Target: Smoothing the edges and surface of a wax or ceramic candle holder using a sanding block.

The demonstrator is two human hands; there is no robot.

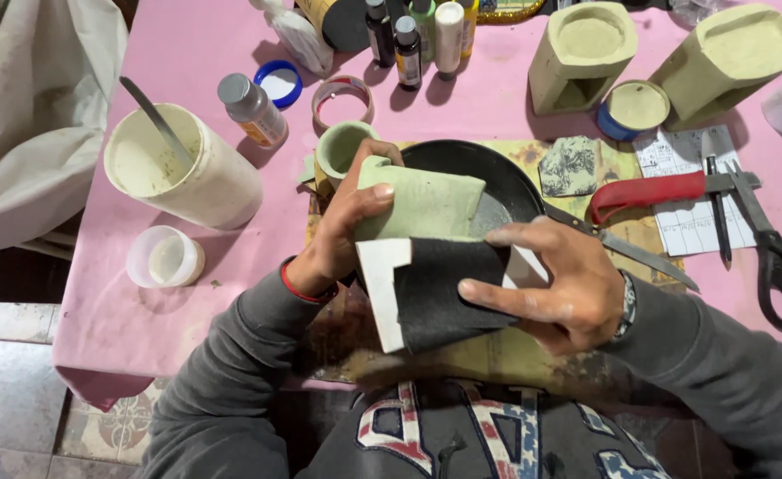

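Note:
My left hand (pixel 342 235) grips a pale green block-shaped clay piece (pixel 426 204) from its left side, thumb on top. My right hand (pixel 555 284) presses a dark sheet of sandpaper (pixel 440 297), white on its back, against the near face of that piece. Both hands hold these over a black round pan (pixel 488 177) that sits on a stained yellow mat.
A pink tablecloth (pixel 187 53) covers the table. On it stand a cream tub with a stick (pixel 178 168), small bottles (pixel 409 44), a green cup (pixel 342 146), two more pale green pieces (pixel 586 53), a red-handled knife (pixel 648 195) and black scissors (pixel 777 253).

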